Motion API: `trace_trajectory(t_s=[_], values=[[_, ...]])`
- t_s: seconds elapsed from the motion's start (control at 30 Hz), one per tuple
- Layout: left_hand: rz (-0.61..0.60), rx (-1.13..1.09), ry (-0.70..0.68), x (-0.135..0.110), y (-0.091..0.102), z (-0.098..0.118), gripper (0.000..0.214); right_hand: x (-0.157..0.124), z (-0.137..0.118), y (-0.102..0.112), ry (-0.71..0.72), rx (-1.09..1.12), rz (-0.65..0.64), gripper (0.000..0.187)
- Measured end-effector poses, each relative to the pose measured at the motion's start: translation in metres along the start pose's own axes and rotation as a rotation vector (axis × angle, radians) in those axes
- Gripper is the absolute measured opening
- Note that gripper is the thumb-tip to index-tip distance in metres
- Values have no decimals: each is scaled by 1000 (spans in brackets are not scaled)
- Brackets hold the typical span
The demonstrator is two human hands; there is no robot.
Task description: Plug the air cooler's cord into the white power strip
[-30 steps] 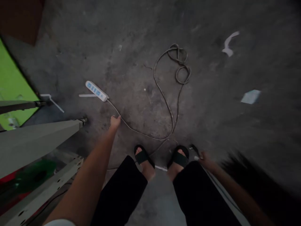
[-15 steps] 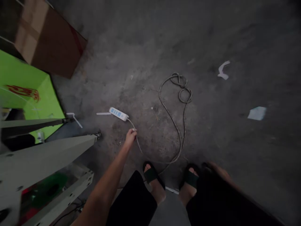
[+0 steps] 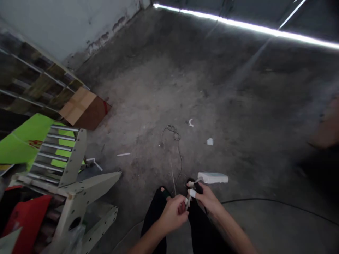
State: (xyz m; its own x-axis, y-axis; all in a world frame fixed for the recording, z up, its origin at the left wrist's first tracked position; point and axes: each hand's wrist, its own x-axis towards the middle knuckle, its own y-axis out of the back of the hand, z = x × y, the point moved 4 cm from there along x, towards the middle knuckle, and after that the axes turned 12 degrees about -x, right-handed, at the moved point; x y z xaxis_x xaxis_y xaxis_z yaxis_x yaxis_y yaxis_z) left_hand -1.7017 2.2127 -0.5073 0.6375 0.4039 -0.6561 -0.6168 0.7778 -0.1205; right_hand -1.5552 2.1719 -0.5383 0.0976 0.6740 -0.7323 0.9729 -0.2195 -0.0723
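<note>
My left hand [image 3: 173,213] pinches the grey cord [image 3: 188,201] in front of my legs. Close beside it, my right hand [image 3: 208,199] is closed on the same cord, near the end that joins the white power strip [image 3: 213,177]. The strip hangs in the air just beyond my right hand, its socket face not visible. A small black object [image 3: 198,187], its kind unclear, shows in the right-hand grip. A white band [image 3: 192,193] lies by the right thumb. The rest of the cord [image 3: 180,155] runs forward over the floor to a loose tangle.
At left stand a roller conveyor [image 3: 57,151], a green panel [image 3: 26,141] and a cardboard box [image 3: 84,107]. White scraps [image 3: 210,141] lie on the concrete floor. A black cable [image 3: 265,199] runs off to the right. Something brown and dark [image 3: 327,127] is blurred at the right edge.
The power strip has left the floor at left and now hangs by my right hand. Both hands have come together on the cord. The view has tilted up, showing the wall and a bright strip.
</note>
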Motion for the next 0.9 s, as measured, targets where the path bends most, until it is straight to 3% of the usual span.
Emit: trace_trajectory(t_s=[0.07, 0.17, 0.23, 0.37, 0.47, 0.53, 0.6, 0.7, 0.8, 0.9], values=[[-111, -44, 32, -25, -6, 27, 21, -61, -30, 14, 92, -64, 80, 51], [-13, -350, 180, -45, -4, 62, 63, -149, -65, 23, 165, -91, 92, 41], [26, -530, 275, -51, -14, 88, 76, -198, -82, 19, 223, -99, 49, 34], [-92, -851, 400, -62, -71, 149, 88, -263, -100, -1, 321, -127, -77, 25], [54, -1117, 277, -72, -113, 181, 77, -296, -92, 1, 362, -182, -74, 21], [110, -1171, 188, -81, -141, 191, 66, -315, -73, 16, 368, -229, -30, 21], [45, -1124, 132, -90, -174, 195, 65, -336, -45, 45, 370, -247, 56, 31], [-99, -984, 77, -100, -239, 197, 67, -377, 8, 116, 328, -242, 288, 52], [-230, -870, 131, -105, -326, 195, 49, -435, 53, 197, 257, -156, 516, 65], [-407, -779, 137, -109, -424, 197, 28, -503, 73, 257, 293, 174, 628, 75]])
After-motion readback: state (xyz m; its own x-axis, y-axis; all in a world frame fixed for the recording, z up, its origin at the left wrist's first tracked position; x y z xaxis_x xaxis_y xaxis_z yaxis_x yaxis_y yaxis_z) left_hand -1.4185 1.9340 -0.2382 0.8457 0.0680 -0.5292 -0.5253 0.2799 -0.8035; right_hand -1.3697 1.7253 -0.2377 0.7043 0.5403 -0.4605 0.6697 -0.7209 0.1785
